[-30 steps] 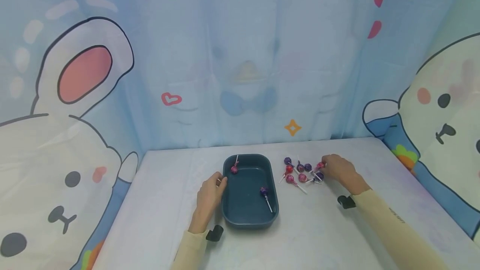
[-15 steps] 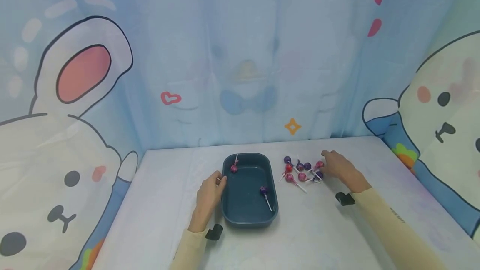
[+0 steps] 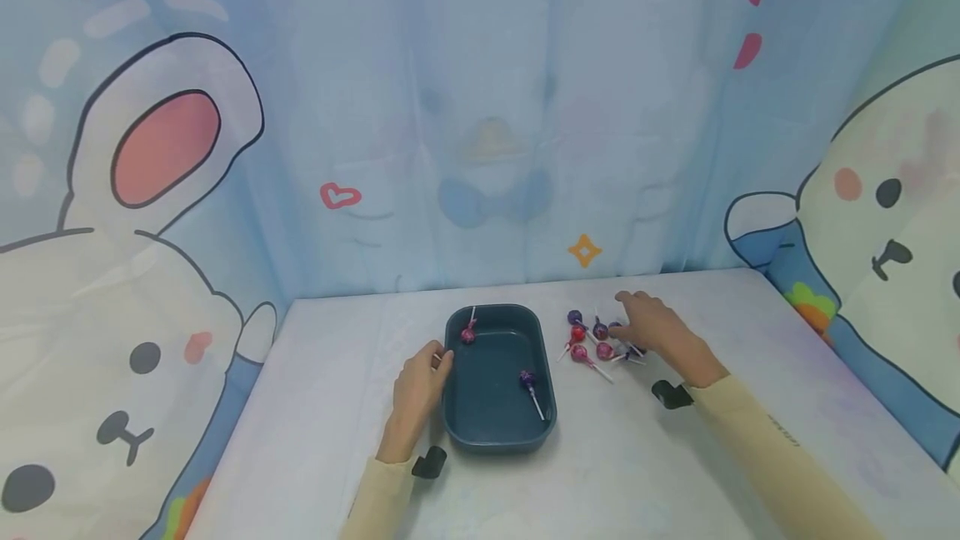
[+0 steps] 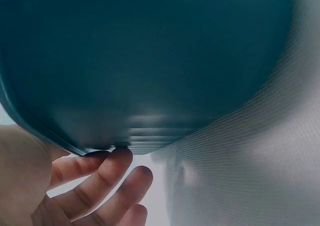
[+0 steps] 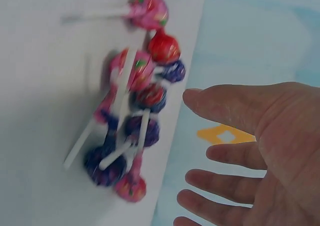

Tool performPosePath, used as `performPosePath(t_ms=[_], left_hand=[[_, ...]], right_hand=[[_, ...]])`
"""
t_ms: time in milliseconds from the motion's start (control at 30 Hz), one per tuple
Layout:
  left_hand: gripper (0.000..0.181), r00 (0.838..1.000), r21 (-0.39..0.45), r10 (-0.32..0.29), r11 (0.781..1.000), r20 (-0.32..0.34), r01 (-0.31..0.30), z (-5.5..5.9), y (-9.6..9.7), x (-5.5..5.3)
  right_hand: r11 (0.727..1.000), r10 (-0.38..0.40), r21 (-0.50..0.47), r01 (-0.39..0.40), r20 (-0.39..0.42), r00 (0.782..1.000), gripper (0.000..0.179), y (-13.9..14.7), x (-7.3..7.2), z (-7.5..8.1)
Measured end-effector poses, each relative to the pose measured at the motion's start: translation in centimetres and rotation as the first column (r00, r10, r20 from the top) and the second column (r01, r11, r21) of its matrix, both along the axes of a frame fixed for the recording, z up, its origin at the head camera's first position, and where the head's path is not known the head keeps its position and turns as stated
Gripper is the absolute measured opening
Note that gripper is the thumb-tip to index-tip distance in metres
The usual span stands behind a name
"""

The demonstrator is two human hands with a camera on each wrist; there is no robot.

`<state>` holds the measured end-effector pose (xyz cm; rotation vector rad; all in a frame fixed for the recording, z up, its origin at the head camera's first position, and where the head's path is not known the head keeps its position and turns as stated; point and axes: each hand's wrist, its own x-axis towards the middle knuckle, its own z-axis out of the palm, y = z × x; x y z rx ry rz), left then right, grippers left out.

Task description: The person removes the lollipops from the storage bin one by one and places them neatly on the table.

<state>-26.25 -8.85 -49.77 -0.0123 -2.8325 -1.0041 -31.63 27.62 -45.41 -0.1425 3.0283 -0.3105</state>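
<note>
A dark teal tray (image 3: 498, 444) stands on the table with a pink lollipop (image 3: 468, 335) and a purple lollipop (image 3: 528, 380) inside. My left hand (image 3: 417, 394) holds its left rim; in the left wrist view the fingertips (image 4: 120, 156) touch the outer wall, and the thumb is hidden. To the tray's right lies a loose cluster of lollipops in pink (image 3: 580, 353), red (image 3: 577, 333) and purple (image 3: 574, 317) wrappers. Over its right part hovers my right hand (image 3: 660, 333), thumb and fingers spread, holding nothing. It hides some of the lollipops in the head view.
The pale cloth-covered table (image 3: 315, 407) ends at a light blue curtain (image 3: 480, 107) with cartoon animals. Several white lollipop sticks cross each other within the cluster. A small black device (image 3: 671, 394) sits at the right wrist, another black device (image 3: 430, 462) at the left.
My right hand has lifted off the right-hand end of the lollipop cluster and shifted left over it, its fingers spreading. The left hand and the tray have stayed put.
</note>
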Motion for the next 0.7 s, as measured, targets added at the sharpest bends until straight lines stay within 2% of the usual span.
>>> performPosePath(t_ms=[333,500,700], left_hand=[[0.021,1.000,-0.007,0.009,1.000,0.008,-0.009,-0.2,-0.1,-0.2],[0.021,1.000,-0.009,0.008,1.000,0.001,-0.008,-0.1,-0.1,-0.1],[0.021,1.000,-0.007,0.009,1.000,0.000,-0.009,-0.1,0.0,-0.2]], right_hand=[[0.999,-0.002,-0.036,0.003,0.015,1.000,0.070,-3.2,0.3,0.6],[0.997,0.033,-0.074,-0.033,-0.002,0.999,0.070,-4.7,0.6,1.2],[0.990,0.119,-0.068,-0.122,-0.046,0.992,0.066,-6.7,1.1,2.2]])
